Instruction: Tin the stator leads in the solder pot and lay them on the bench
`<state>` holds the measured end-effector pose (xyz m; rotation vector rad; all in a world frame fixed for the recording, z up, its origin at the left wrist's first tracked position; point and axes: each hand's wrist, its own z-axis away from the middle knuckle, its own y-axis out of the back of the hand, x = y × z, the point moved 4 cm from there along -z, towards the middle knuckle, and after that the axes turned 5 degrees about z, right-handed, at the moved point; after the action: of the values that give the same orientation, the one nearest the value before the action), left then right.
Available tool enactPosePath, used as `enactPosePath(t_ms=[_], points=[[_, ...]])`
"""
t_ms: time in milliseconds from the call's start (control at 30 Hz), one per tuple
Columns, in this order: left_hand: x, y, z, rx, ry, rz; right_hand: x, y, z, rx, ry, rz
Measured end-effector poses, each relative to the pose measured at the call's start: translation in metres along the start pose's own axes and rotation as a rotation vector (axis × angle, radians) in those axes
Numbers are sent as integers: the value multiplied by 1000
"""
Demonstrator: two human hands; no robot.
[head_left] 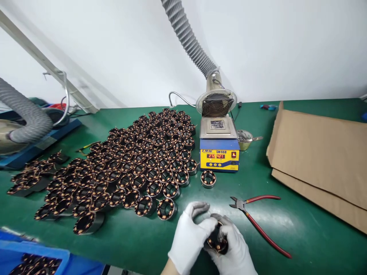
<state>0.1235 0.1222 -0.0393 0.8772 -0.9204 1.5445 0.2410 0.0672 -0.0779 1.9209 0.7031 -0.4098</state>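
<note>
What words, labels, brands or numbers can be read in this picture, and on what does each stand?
"CM 558": yellow front panel of the blue-cased unit.
"272", apparently: left red display.
"427", apparently: right red display.
Too blurred to read surely: the logo left of "CM 558".
Too small: markings around the buttons.

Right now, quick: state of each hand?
Left hand: fingers curved, thumb at the ring; whether it grips can't be told.
Right hand: closed, holding that ring.
</note>
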Motion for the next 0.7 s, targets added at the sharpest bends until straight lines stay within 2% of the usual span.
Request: enactPosePath(t_ms=[67, 133, 233, 333, 433, 500, 567, 633, 700], points=[[2, -4, 0, -17, -8, -79, 0, 1, -1, -13, 3, 1], [3, -11, -2, -60, 38, -93, 1, 0, 0, -24, -3, 5], [4, -17, -11, -73, 106, 57, 5, -2, 3, -35, -22, 24], [7, -8, -21, -35, 68, 246, 6, -4, 4, -43, -15, 34], [13, 11, -21, 9, -21, 276, 4, -3, 4, -37, -14, 23], [13, 18, -14, -46, -4, 142, 4, -2, 4, -46, -16, 14], [11, 16, -5, -190, 2, -71, 3, -2, 4, -45, -19, 10], [11, 10, 1, -300, -83, -278, 3, -1, 4, -26, -11, 9], [13, 4, 3, -332, -200, -459, 2, 0, 3, -7, -7, 10]])
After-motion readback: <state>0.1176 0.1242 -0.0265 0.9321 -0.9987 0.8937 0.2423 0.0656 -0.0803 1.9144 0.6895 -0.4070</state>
